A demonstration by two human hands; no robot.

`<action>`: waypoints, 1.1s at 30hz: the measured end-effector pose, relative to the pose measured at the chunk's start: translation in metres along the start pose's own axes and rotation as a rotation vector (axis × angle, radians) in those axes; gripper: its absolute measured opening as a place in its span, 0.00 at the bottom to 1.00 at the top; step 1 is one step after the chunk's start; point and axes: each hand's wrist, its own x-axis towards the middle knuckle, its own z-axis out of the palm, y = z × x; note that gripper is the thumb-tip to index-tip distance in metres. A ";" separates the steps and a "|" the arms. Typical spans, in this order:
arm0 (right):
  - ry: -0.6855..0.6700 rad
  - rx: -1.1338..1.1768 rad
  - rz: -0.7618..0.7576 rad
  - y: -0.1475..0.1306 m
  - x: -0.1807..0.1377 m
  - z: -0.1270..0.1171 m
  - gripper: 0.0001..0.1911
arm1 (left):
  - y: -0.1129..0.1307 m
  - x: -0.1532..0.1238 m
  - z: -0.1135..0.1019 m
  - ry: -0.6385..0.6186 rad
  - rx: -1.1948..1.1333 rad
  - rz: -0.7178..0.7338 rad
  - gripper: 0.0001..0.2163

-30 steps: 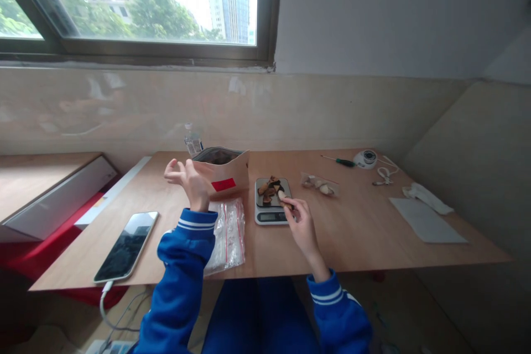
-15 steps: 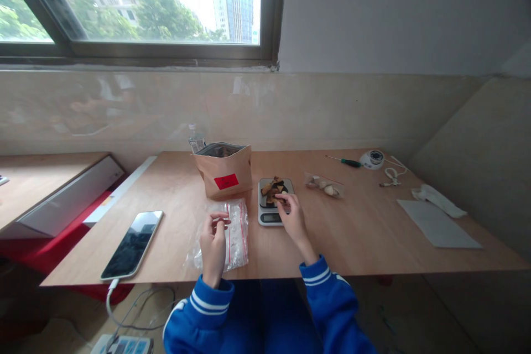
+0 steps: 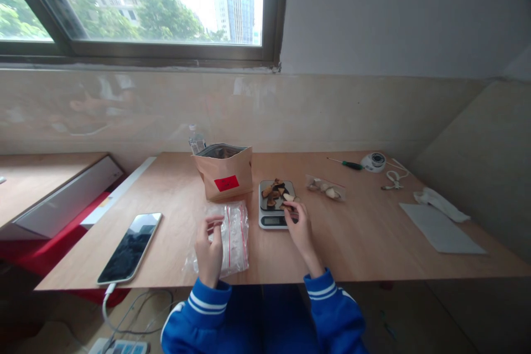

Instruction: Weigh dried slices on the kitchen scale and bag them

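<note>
A small digital scale (image 3: 274, 219) on the wooden table (image 3: 365, 232) carries a heap of brown and pale dried slices (image 3: 275, 192). My right hand (image 3: 299, 225) is at the scale's right front corner, fingertips pinched on one slice. My left hand (image 3: 208, 249) rests over a stack of clear zip bags (image 3: 235, 230), fingers curled and touching the top bag. An open brown paper pouch (image 3: 224, 172) with a red label stands behind the bags.
A phone (image 3: 129, 246) on a cable lies at the left. A filled clear bag (image 3: 326, 187) lies right of the scale. A screwdriver (image 3: 344, 164), a small round device (image 3: 374, 161), a white cable (image 3: 394, 179) and grey cloth (image 3: 440, 227) sit far right. A bottle (image 3: 194, 140) stands behind the pouch.
My left hand came down from beside the paper pouch onto the zip bags. My right hand stayed at the scale, shifting among the slices.
</note>
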 end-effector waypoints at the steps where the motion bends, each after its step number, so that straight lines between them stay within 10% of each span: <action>1: 0.007 0.001 0.003 -0.002 -0.001 -0.001 0.11 | 0.008 0.010 -0.001 0.068 0.025 0.037 0.07; 6: 0.057 0.013 0.039 -0.007 -0.012 -0.004 0.12 | 0.054 0.065 0.004 0.288 0.139 0.348 0.12; 15: 0.137 0.040 0.215 0.008 -0.032 -0.010 0.09 | 0.078 0.110 0.021 0.029 0.342 0.586 0.12; 26: 0.007 0.122 0.247 -0.007 -0.032 0.001 0.11 | 0.065 0.050 0.000 -0.017 0.504 0.602 0.10; 33: 0.154 0.053 0.192 0.006 -0.039 0.002 0.16 | 0.094 0.043 -0.015 -0.284 0.859 0.603 0.12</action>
